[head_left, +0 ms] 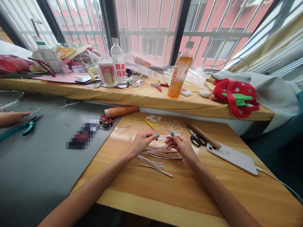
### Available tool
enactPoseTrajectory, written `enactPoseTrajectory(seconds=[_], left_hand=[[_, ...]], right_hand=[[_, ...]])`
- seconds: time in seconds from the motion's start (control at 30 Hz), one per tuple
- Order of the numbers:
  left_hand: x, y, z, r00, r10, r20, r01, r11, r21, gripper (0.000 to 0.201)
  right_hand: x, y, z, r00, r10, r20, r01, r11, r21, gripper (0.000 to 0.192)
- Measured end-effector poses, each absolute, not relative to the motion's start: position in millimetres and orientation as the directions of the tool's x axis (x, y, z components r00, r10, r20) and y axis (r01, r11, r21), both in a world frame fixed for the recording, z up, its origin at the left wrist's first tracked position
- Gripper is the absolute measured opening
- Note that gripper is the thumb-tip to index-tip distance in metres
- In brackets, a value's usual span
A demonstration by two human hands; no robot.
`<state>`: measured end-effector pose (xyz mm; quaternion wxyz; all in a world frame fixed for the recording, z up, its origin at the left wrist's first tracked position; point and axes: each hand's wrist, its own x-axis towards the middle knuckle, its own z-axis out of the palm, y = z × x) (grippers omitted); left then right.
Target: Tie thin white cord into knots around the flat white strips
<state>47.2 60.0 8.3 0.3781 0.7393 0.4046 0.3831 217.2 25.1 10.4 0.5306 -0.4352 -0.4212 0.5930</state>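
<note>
My left hand (142, 142) and my right hand (178, 145) meet over a wooden table (189, 189), both pinching the same thin white strip (165, 136) between thumb and fingers. The strip runs level between the two hands, a little above the table. Under and just in front of the hands lie several loose white strips (152, 160). A yellow-handled tool (149, 124) lies just behind my left hand. A coil of pale cord (172, 126) sits behind my right hand.
Black scissors (197, 139), a brown stick (204, 136) and a white phone (233, 156) lie right of my hands. An orange thread spool (121, 111) rests at the table's back edge. Bottles (118, 63) and clutter crowd the sill. Another person's hand (11, 117) and teal pliers (21, 127) are far left.
</note>
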Motion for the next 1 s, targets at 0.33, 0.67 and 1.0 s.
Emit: enactPoseTrajectory(seconds=[0.33,0.67,1.0], left_hand=[[48,63,7,0.343,0.932,0.114,0.19,-0.188,0.964,0.034],[50,57,17,0.535,0.843,0.044,0.247,-0.207,0.947,0.047],[45,53,23,0.662,0.748,0.045,0.228,-0.258,0.939,0.042]], right_hand=[[219,25,10,-0.012,1.0,-0.021,-0.259,-0.024,-0.966,0.031],[216,21,12,-0.102,0.995,0.01,-0.233,-0.014,-0.972,0.031],[212,17,15,-0.156,0.988,-0.009,-0.144,-0.032,-0.989,0.034]])
